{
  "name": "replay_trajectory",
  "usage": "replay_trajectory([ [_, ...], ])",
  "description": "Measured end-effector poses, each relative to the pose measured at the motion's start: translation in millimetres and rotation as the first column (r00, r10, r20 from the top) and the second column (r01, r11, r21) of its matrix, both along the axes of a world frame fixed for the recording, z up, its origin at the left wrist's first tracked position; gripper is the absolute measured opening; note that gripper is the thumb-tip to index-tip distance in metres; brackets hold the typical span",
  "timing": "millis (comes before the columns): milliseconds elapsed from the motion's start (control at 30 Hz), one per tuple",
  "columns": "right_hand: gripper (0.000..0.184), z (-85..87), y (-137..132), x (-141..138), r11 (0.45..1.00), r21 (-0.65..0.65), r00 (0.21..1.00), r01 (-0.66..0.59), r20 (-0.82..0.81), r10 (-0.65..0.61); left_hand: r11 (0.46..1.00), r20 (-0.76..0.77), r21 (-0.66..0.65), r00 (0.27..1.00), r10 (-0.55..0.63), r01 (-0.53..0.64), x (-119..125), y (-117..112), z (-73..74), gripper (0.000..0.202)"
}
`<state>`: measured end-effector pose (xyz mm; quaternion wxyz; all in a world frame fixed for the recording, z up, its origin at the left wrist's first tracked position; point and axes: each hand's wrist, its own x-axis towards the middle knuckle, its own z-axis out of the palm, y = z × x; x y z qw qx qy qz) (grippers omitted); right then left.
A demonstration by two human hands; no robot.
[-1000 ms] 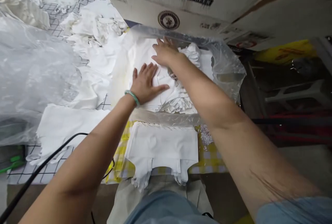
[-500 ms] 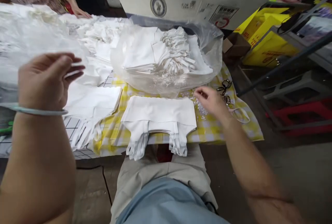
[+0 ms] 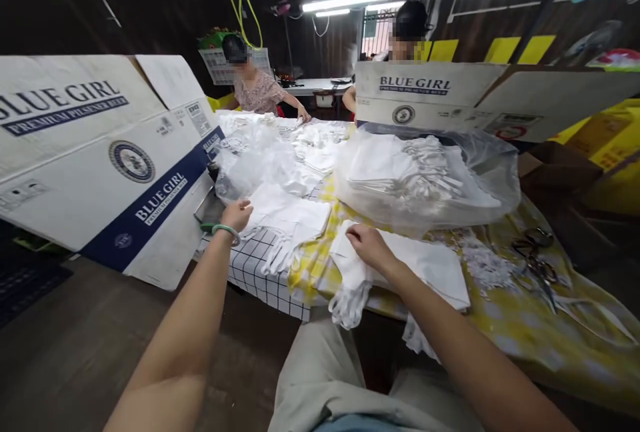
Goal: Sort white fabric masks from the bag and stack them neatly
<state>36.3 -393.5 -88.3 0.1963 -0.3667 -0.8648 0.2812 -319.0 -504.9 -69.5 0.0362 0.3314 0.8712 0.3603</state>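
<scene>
My left hand [image 3: 236,215] is at the left end of a pile of white strapped garments [image 3: 293,215], fingers curled together. Whether cloth is between them I cannot make out. My right hand [image 3: 369,247] is over the near stack of white strapped garments [image 3: 430,265], its fingers pinched by the stack's upper left part. What they hold, if anything, is hidden. Straps from both piles hang toward the table's front edge. Behind the near stack lies a clear plastic bag [image 3: 350,205] with more folded white garments [image 3: 383,169] inside.
Scissors [image 3: 537,272] and white scraps [image 3: 485,262] lie on the yellow checked cloth [image 3: 505,325] at right. A large beer carton [image 3: 90,152] stands at left, another [image 3: 430,95] behind the bag. Two other people work beyond, one person's hand [image 3: 303,113] on white cloth.
My view has lifted and turned left, bringing the left carton and the people into sight. My left hand has lowered to the left pile; my right hand has moved left from the scraps to the near stack.
</scene>
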Motion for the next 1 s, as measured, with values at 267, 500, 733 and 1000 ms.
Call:
replay_trajectory([
  [267,0.033,-31.6,42,-137,0.95,-0.003,0.912,0.313,0.28,-0.3,0.982,-0.125,-0.189,0.991,-0.048,0.024,-77,43,-32.9,0.042],
  [500,0.008,-48.6,31,-146,0.947,0.206,0.928,0.248,0.232,-0.293,0.968,-0.239,-0.233,0.959,-0.153,0.096,-97,82,-64.9,0.023],
  [733,0.01,-46.1,31,-152,0.966,0.085,0.953,0.245,0.162,-0.256,0.969,-0.277,-0.19,0.938,-0.209,0.16,-96,86,-63.4,0.013],
  [1000,0.007,-39.9,37,-158,0.941,-0.029,0.939,0.337,0.089,-0.333,0.993,0.135,-0.112,0.99,0.046,-0.031,-98,93,-48.3,0.034],
])
